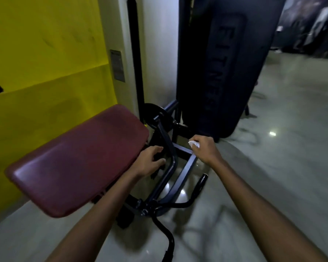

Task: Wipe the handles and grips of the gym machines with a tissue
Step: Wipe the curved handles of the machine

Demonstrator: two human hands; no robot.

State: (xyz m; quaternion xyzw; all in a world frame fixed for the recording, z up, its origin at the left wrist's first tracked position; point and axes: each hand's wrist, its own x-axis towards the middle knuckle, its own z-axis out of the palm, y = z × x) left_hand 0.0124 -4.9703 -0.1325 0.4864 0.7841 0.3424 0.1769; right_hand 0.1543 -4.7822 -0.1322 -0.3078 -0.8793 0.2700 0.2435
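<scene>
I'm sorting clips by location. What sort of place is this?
Most likely a gym. A maroon padded vinyl arm rest sits on a dark metal machine frame, a black shroud lettered FITNESS stands behind, and a curved black handlebar with grips hangs low. The right hand grips a white tissue.

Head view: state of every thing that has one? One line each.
Crumpled white tissue: bunched in the right hand, not touching a handle.
Right hand: closed round the tissue, above the dark blue steel frame bar.
Left hand: fingers curled at the edge of the maroon padded rest, on a dark part I cannot identify.
Black curved handlebar grip: free, untouched.
Dark weight-stack shroud lettered FITNESS: upright.
</scene>
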